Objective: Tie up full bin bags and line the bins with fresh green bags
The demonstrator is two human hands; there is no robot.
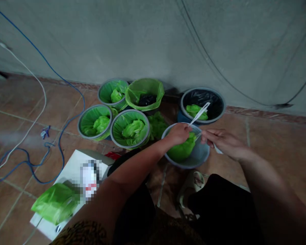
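Observation:
Both my hands are above a pale grey-blue bin (191,162) on the floor, with a bunched green plastic bag (180,149) inside it. A thin white strip (199,113) sticks up out of my left hand (180,133), whose fingers are closed on it. My right hand (219,140) pinches another part of a white strip beside the bag's gathered neck; a white end hangs below the fingers. Whether both ends belong to one strip I cannot tell. Just behind stands a bin lined with a black bag (213,97), holding a green bag.
Several green-lined bins (130,144) stand together by the wall, left of my hands. Loose green plastic (156,126) lies beside them. A white box (75,161) carries a green bag (56,204). Blue cable (64,136) and white cable (44,95) run across the tiles.

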